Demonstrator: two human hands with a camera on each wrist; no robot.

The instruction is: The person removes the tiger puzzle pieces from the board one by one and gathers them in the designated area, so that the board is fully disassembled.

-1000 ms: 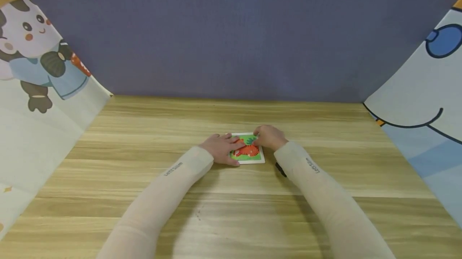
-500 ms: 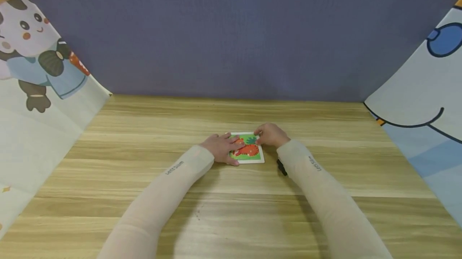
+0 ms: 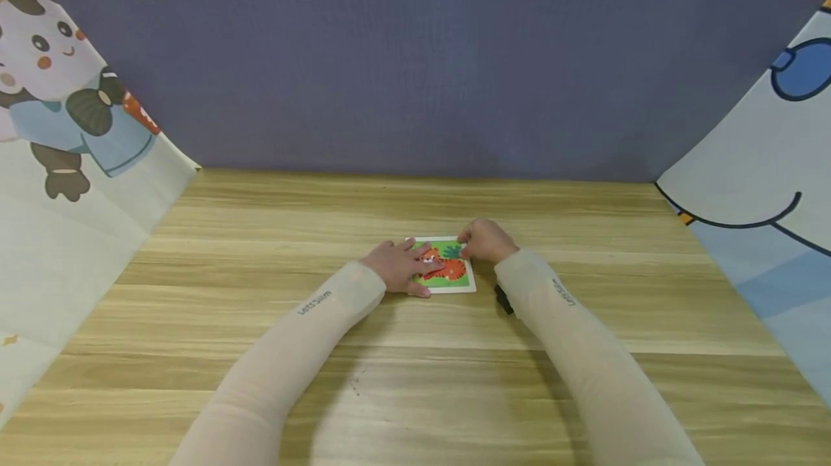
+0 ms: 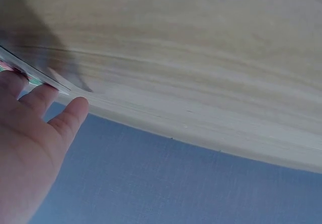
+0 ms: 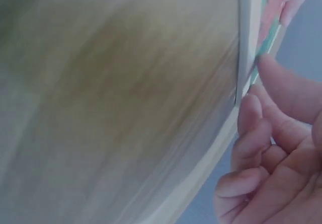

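A small white-rimmed picture board [image 3: 448, 288] lies flat on the wooden table, showing an orange tiger on green with a dark green plant. My left hand [image 3: 397, 267] rests on its left side with spread, straight fingers, partly covering the tiger. In the left wrist view, the fingertips of the left hand [image 4: 35, 138] touch the board's edge. At the far right corner, my right hand [image 3: 488, 241] pinches the rim between thumb and index finger. The right wrist view shows the thumb of the right hand [image 5: 289, 90] over the board's edge, its other fingers curled beside it.
The wooden table [image 3: 415, 372] stretches around the board to a blue-grey back panel [image 3: 415, 62]. Cartoon-printed side panels stand at left [image 3: 91, 112] and right [image 3: 772, 156]. A small black object [image 3: 503, 299] shows at the right sleeve's cuff.
My left fingers have shifted on the board, so the tiger's face shows more. My right thumb and fingers have moved slightly toward the board's far right corner. The board stays almost in place.
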